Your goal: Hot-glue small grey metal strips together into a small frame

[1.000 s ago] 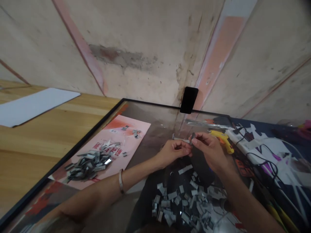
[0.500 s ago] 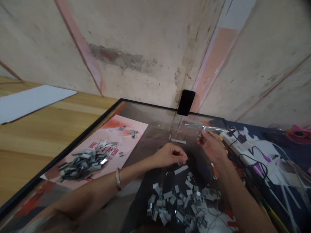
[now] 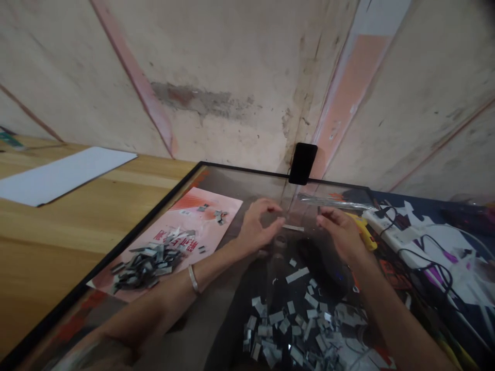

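Observation:
My left hand point(image 3: 260, 225) reaches over the glossy dark tabletop, thumb and fingers apart, close to the left end of a thin metal strip point(image 3: 294, 228). Nothing shows between its fingers. To the right, my right hand point(image 3: 340, 232) pinches a small metal piece, seen only as a thin dark edge at the fingertips. Below the hands lies a loose spread of small grey metal pieces point(image 3: 276, 317), with a longer flat piece point(image 3: 297, 275) above them. A heap of similar pieces point(image 3: 149, 263) rests on a pink printed sheet point(image 3: 220, 203) at left.
A black phone point(image 3: 303, 164) leans against the wall at the table's back edge. Long thin wires or strips point(image 3: 332, 201) lie near it. At right are a white power strip point(image 3: 406, 252), cables and a yellow tool point(image 3: 363, 230). White paper point(image 3: 69, 172) lies on the wooden surface.
My left hand has moved up and away from the loose pieces toward the thin strip, and its fingers have spread. My right hand still pinches its piece. The view has shifted slightly.

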Motion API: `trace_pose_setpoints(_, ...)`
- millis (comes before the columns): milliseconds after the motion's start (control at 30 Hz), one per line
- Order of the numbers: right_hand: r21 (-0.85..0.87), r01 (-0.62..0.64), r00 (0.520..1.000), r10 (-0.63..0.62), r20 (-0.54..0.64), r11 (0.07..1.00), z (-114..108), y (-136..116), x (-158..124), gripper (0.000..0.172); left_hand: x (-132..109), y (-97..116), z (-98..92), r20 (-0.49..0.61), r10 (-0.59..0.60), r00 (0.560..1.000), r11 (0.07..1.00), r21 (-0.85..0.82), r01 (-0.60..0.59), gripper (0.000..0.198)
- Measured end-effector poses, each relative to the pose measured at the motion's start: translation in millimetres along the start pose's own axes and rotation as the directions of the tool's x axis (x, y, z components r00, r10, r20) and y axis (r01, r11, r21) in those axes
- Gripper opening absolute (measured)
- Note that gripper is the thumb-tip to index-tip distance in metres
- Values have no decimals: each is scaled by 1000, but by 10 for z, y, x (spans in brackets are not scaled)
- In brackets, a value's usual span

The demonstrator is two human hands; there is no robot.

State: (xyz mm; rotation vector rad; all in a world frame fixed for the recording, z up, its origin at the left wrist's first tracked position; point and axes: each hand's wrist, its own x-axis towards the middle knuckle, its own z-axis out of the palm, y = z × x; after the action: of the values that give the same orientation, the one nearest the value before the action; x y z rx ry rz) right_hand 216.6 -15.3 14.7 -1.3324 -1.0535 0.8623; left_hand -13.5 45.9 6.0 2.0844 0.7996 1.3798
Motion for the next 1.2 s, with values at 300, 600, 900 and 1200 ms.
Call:
trace_pose_setpoints(300,-513,357,915,-183,358,781,276,49,198,23,9,-588,129,282,-368,886,927,45,371,42)
trace_pose_setpoints(600,-602,433,883,-181,433,671,575,-94,443,16,48,-518,111,289,-389,875,915,7,404,29)
trace_pose_setpoints(900,-565,490,850,-221,477,664,675,-229,353,14,83,-449,79,160,-207,965,961,-150,231,15)
trace_pose_setpoints(1200,-124,24,933,22,360,992,648,-102,322,33,40,-461,115,178,-261,949,893,-330,308,23)
